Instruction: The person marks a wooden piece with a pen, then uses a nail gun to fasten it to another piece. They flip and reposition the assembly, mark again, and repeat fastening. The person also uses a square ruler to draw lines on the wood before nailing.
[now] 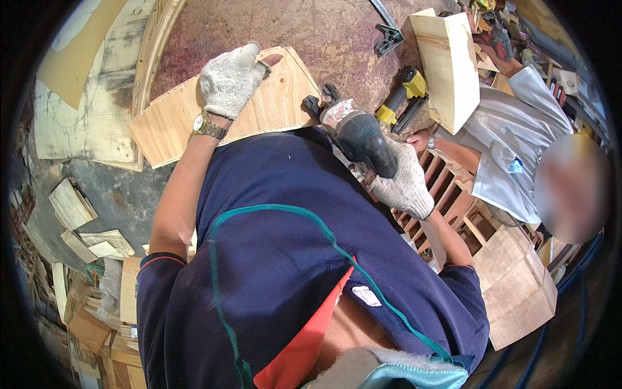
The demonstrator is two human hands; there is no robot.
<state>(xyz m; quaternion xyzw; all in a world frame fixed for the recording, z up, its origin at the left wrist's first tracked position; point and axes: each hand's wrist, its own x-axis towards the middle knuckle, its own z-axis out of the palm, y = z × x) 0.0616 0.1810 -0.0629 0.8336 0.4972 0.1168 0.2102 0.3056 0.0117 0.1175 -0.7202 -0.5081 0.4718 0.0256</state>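
Note:
My left hand [230, 81], in a whitish knit glove with one fingertip bare, holds a pale wooden board [285, 91] near its far edge. The board lies slanted in front of my body, its near edge against my dark blue clothing. In my right hand [405, 181], also gloved, is a power tool [366, 139] with a rounded black body and a worn, pinkish front part. Black fittings at the tool's front end are beside the board's right edge; whether they touch cannot be made out. The tool's underside is hidden.
At the right, a co-worker in a light shirt [502, 136] has a hand [420, 141] close to my tool. A yellow-and-black power tool [402, 97], a wooden box-like piece [447, 65] and a black clamp [389, 39] lie beyond. Wood scraps [71, 204] litter the left.

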